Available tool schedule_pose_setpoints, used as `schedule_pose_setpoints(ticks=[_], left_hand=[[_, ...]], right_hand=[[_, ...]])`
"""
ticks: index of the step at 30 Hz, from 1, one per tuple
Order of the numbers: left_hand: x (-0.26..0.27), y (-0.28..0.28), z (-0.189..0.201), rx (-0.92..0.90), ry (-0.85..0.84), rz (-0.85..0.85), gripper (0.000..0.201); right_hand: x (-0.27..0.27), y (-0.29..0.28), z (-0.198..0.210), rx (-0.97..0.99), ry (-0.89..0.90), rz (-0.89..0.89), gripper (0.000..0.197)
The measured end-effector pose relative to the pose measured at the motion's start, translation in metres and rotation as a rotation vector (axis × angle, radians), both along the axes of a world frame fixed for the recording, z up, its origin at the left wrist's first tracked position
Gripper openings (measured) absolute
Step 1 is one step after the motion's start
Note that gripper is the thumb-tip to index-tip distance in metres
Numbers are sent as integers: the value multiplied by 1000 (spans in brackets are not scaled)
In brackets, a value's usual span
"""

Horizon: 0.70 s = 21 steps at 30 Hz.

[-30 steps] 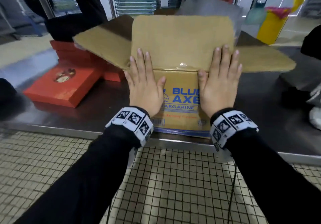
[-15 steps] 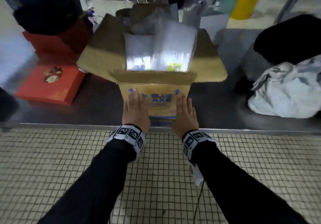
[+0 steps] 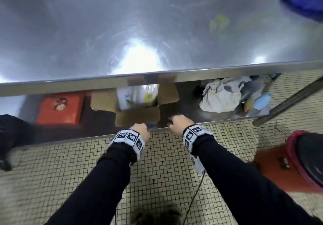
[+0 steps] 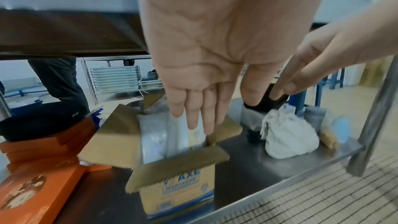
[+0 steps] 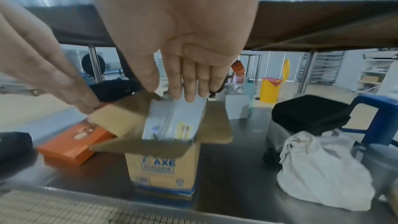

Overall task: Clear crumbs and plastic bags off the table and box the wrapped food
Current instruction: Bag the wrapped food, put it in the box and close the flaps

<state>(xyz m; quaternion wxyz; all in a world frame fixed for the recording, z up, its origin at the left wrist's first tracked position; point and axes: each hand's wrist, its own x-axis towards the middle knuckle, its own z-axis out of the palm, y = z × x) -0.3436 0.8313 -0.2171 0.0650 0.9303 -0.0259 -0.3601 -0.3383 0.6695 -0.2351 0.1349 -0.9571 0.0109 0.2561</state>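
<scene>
A cardboard margarine box [image 3: 138,116] stands on the lower shelf [image 3: 185,102] under the steel table top [image 3: 104,23], its flaps open. Clear-wrapped food packs [image 3: 138,95] stick up out of it. My left hand [image 3: 140,132] and right hand [image 3: 178,124] hover at the shelf's front edge, just short of the box. In the left wrist view my left hand [image 4: 200,108] has straight fingers and holds nothing above the box [image 4: 178,185]. The right wrist view shows my right hand [image 5: 189,83] likewise flat and empty over the packs [image 5: 172,122].
An orange flat box [image 3: 59,107] lies left of the carton; a white cloth bag [image 3: 220,99] and bottles sit to its right. A slanted table leg [image 3: 288,102] crosses at right. A red bin [image 3: 288,163] stands on the tiled floor. A blue-gloved hand [image 3: 304,4] is at the table's far corner.
Both hands have left the box's front face and drawn back to the shelf edge. The head view has risen above the table top; the box stays on the lower shelf.
</scene>
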Motion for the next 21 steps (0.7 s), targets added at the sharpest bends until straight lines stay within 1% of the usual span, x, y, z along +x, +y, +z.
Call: schedule_pose_setpoints(ticks=[2, 4, 6, 9, 12, 16, 21], left_hand=[[-3, -5, 39, -32, -45, -16, 40], [-6, -13, 75, -43, -74, -56, 40], [-9, -23, 103, -46, -117, -99, 40], [-9, -44, 131, -63, -186, -133, 39], [-12, -70, 147, -79, -233, -184, 38], [-14, -113, 164, -32, -260, -244, 40], [-14, -193, 189, -71, -307, -222, 39]], right_hand=[[-15, -6, 47, 12, -44, -36, 37], [-28, -11, 83, 35, -63, -63, 40], [-39, -17, 111, 53, -78, -82, 40], [-47, -28, 142, 57, -154, -110, 40], [-52, -49, 163, 44, -192, -139, 39], [-54, -94, 181, 19, -196, -134, 41], [-51, -184, 197, -25, -208, -89, 35]])
